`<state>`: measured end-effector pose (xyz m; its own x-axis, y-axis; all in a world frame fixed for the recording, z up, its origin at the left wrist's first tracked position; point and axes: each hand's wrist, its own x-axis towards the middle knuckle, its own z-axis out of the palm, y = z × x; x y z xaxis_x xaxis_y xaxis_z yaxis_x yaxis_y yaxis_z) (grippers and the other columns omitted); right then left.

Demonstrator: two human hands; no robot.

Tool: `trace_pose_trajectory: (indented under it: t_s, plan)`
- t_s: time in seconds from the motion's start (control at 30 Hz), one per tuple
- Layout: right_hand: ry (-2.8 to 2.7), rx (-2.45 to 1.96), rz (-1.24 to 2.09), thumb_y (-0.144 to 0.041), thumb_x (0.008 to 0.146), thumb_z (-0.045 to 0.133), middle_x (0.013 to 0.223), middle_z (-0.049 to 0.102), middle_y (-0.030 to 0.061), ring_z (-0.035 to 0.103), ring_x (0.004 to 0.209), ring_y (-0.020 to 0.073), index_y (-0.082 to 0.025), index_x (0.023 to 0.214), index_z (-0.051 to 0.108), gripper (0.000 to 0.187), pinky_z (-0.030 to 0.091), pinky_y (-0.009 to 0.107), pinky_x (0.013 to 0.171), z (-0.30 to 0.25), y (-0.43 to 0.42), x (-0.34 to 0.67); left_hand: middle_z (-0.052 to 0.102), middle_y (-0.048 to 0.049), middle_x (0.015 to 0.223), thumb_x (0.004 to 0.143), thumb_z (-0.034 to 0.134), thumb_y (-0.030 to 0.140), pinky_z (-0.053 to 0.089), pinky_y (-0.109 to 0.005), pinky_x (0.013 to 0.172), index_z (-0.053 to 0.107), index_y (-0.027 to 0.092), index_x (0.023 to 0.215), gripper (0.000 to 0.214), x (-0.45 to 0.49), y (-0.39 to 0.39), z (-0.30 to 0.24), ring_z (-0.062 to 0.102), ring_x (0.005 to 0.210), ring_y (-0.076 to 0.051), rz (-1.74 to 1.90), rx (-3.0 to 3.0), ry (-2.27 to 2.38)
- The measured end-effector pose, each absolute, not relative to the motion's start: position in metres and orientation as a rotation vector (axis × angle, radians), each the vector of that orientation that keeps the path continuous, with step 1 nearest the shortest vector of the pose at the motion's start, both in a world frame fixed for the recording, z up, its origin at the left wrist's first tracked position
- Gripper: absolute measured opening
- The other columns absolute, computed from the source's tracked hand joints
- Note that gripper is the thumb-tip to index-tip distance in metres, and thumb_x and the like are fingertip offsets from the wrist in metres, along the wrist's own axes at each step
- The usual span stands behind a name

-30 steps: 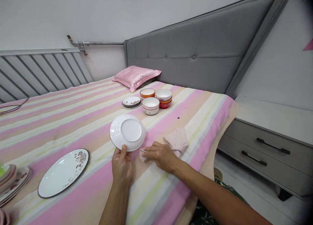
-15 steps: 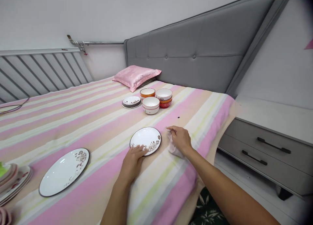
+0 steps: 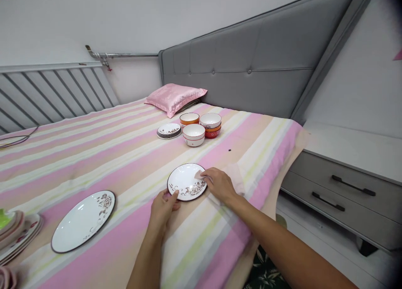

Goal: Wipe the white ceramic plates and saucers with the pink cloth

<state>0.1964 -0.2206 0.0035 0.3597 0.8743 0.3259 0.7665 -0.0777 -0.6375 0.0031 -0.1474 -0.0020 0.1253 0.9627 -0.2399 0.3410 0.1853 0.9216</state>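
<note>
A small white plate (image 3: pixel 185 176) with a dark rim and brown flower pattern is in front of me on the striped bed. My left hand (image 3: pixel 165 206) grips its near left edge, thumb on top and fingers underneath. In my right hand (image 3: pixel 218 183) is a pale pink cloth (image 3: pixel 234 176), pinched so that one corner lies over the plate's right side. Farther left rests a larger oval plate (image 3: pixel 84 222) of the same pattern.
Beyond the plate stand stacked bowls (image 3: pixel 194 136) and a pile of small plates (image 3: pixel 168 131). A pink pillow (image 3: pixel 174 97) lies by the grey headboard (image 3: pixel 238 67). More stacked dishes (image 3: pixel 20 238) are at the left edge; a nightstand (image 3: pixel 345 176) is at right.
My right hand has brought the cloth leftward from the bed onto the plate. My left hand has gone from lying on the plate's front to gripping its left edge.
</note>
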Motion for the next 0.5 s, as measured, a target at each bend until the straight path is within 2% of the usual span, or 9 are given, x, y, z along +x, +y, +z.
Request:
trace_pose_trajectory:
  t_s: [0.2, 0.37, 0.5]
  plan:
    - [-1.226, -2.003, 0.239, -0.016, 0.077, 0.047, 0.099, 0.065, 0.0008, 0.057, 0.093, 0.0157, -0.025, 0.09, 0.065, 0.024, 0.042, 0.025, 0.079, 0.0, -0.218, 0.199, 0.067, -0.0128, 0.086, 0.071, 0.066, 0.017, 0.056, -0.03, 0.067, 0.046, 0.011, 0.114, 0.047, 0.018, -0.156, -0.002, 0.068, 0.062, -0.018, 0.755, 1.005, 1.276]
    - [-0.958, -2.013, 0.364, -0.02, 0.075, 0.049, 0.092, 0.068, 0.0012, 0.06, 0.088, 0.0156, -0.024, 0.087, 0.066, 0.021, 0.043, 0.026, 0.078, -0.007, -0.216, 0.22, 0.065, -0.01, 0.083, 0.072, 0.06, 0.008, 0.057, -0.027, 0.058, 0.047, 0.013, 0.109, 0.039, 0.027, -0.157, -0.007, 0.065, 0.053, -0.014, 0.887, 0.936, 1.302]
    - [-0.922, -1.996, 0.373, -0.023, 0.074, 0.05, 0.088, 0.069, 0.0014, 0.062, 0.082, 0.0166, -0.023, 0.086, 0.067, 0.021, 0.045, 0.027, 0.072, -0.013, -0.216, 0.229, 0.063, -0.0054, 0.07, 0.071, 0.057, 0.004, 0.056, -0.027, 0.056, 0.051, 0.012, 0.101, 0.032, 0.029, -0.155, -0.008, 0.063, 0.048, -0.013, 0.99, 0.883, 1.282]
